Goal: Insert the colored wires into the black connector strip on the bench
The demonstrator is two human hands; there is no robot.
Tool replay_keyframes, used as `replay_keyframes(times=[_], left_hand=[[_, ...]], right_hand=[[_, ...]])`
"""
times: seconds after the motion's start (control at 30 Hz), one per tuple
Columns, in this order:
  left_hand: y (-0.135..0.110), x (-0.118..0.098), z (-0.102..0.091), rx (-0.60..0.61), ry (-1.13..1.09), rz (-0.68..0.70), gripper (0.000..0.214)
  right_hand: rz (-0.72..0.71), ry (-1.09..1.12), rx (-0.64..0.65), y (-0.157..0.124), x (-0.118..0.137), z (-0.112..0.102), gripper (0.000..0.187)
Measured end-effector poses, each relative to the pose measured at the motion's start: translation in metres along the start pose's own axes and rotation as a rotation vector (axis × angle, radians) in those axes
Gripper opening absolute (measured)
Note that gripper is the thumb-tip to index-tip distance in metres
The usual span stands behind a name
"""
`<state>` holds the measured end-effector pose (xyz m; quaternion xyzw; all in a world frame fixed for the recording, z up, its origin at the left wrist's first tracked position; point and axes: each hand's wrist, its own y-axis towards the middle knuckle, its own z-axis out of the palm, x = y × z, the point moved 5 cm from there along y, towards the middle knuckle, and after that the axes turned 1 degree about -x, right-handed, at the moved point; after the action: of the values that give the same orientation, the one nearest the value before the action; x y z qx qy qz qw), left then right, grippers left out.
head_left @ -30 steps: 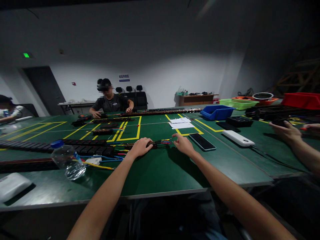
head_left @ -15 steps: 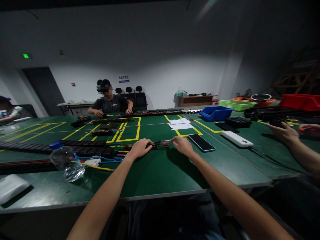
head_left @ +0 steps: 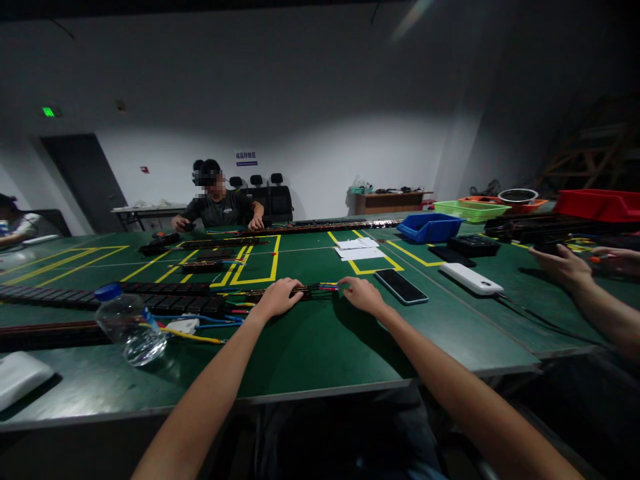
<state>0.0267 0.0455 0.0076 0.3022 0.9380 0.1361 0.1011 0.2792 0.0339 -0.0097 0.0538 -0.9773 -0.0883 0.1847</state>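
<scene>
My left hand (head_left: 281, 298) lies over a dark, narrow strip assembly (head_left: 309, 291) on the green table, its fingers wrapped across it. Thin coloured wires (head_left: 327, 287), red, blue and green among them, come out of the strip's right end. My right hand (head_left: 363, 295) is at the tips of these wires with its fingers bent and pinched together; the exact contact is too small to see clearly. Just right of that hand lies a phone (head_left: 401, 286). Thicker blue and yellow cables (head_left: 200, 335) end left of my left forearm.
A water bottle (head_left: 131, 327) stands at front left beside long dark segmented strips (head_left: 185, 305). White papers (head_left: 359, 249), a blue bin (head_left: 430, 227) and a white power bank (head_left: 471, 279) lie to the right. One co-worker (head_left: 220, 203) sits opposite; another's hands (head_left: 567, 263) are at far right.
My right fingertips have shifted slightly left and down at the wire tips. My left hand keeps its place. Opposite, the co-worker's hand on the left side has lifted a dark object.
</scene>
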Motion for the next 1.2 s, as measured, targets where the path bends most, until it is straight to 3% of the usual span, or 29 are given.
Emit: replay_keyframes(times=[0.1, 0.3, 0.43, 0.53, 0.7, 0.93, 1.2], left_hand=[[0.000, 0.000, 0.000, 0.000, 0.002, 0.003, 0.033], [0.000, 0.001, 0.001, 0.002, 0.002, -0.001, 0.033], [0.000, 0.000, 0.000, 0.004, -0.003, 0.003, 0.033], [0.000, 0.000, 0.000, 0.003, -0.007, -0.001, 0.034], [0.000, 0.002, 0.001, 0.004, -0.008, -0.001, 0.035], [0.001, 0.003, 0.002, 0.003, 0.005, -0.002, 0.034], [0.001, 0.003, 0.003, 0.010, -0.005, -0.003, 0.034]], right_hand=[[-0.028, -0.029, 0.044, -0.001, 0.001, 0.004, 0.046], [0.011, 0.056, -0.084, 0.000, 0.001, -0.007, 0.035], [-0.014, 0.072, -0.072, 0.000, 0.002, -0.007, 0.028], [-0.031, 0.065, -0.036, 0.000, 0.002, -0.004, 0.028], [0.011, 0.065, -0.090, -0.001, 0.000, -0.007, 0.037], [-0.029, -0.029, 0.057, -0.003, 0.003, 0.002, 0.044], [0.029, 0.060, -0.086, 0.000, 0.001, -0.009, 0.030]])
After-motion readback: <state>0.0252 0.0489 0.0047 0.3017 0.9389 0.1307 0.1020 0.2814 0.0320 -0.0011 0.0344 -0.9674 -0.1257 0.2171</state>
